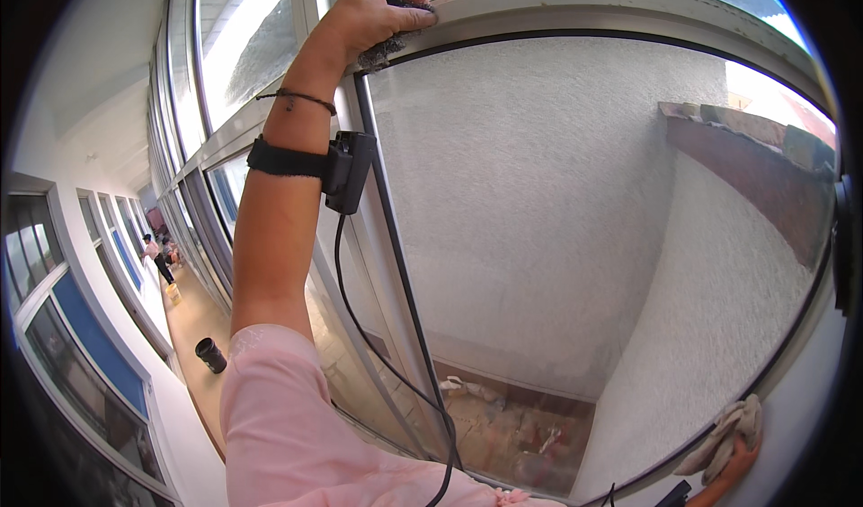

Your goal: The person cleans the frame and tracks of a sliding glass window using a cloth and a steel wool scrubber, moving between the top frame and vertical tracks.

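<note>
My left hand (382, 11) is raised to the upper corner of a large window. Its fingers are closed round a dark grey steel wool pad (381, 55), which presses on the metal window frame (539, 5). A black strap with a small black box (349, 173) circles that forearm, and a cable hangs from it. Down at the lower right, my right hand (744, 456) grips a beige-grey cloth (722, 437) beside the window's lower edge. Part of this hand is hidden behind the cloth.
Beyond the window pane (530, 219) stands a rough white wall. To the left a long corridor runs back, with a black bucket (211, 355) on its floor (193, 327). Farther along are a yellowish bucket (173, 293) and a person (156, 255). Blue-panelled windows (99, 336) line the corridor's left wall.
</note>
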`<act>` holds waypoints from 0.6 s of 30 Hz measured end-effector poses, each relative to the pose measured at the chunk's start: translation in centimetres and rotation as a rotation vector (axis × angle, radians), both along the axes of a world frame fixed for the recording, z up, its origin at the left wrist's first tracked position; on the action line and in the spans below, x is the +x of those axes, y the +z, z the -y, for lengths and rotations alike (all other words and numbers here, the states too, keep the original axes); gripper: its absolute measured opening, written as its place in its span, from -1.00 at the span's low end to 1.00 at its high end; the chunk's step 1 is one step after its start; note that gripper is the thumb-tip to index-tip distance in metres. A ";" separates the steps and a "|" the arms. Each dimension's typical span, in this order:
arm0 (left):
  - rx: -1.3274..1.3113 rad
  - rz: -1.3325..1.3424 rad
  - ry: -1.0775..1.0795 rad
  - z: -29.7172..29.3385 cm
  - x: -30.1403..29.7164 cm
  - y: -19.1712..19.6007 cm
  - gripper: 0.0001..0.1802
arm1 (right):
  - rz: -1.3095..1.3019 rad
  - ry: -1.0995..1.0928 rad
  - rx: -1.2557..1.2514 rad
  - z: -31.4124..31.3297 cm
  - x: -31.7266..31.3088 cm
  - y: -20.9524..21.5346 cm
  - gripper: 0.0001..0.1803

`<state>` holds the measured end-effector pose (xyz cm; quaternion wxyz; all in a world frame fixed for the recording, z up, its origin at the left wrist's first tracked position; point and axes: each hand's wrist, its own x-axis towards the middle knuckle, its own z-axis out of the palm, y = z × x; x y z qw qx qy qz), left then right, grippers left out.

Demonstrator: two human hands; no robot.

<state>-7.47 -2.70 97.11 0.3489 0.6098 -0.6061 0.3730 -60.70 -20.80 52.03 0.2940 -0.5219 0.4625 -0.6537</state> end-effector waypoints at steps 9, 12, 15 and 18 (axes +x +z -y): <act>0.033 -0.062 -0.005 -0.2 0.3 0.9 -0.70 | 0.000 -0.027 0.000 -0.1 -0.1 -1.0 -0.57; 0.031 -0.055 0.028 -0.1 -0.6 0.9 -0.71 | 0.006 -0.012 0.013 0.9 -0.7 -2.4 -0.57; 0.034 -0.056 0.016 -0.3 0.2 1.0 -0.71 | -0.002 -0.034 0.010 -0.3 -0.6 -1.3 -0.57; 0.043 -0.063 0.015 -0.2 -1.2 0.7 -0.72 | 0.001 -0.015 0.018 0.5 -0.7 -2.1 -0.57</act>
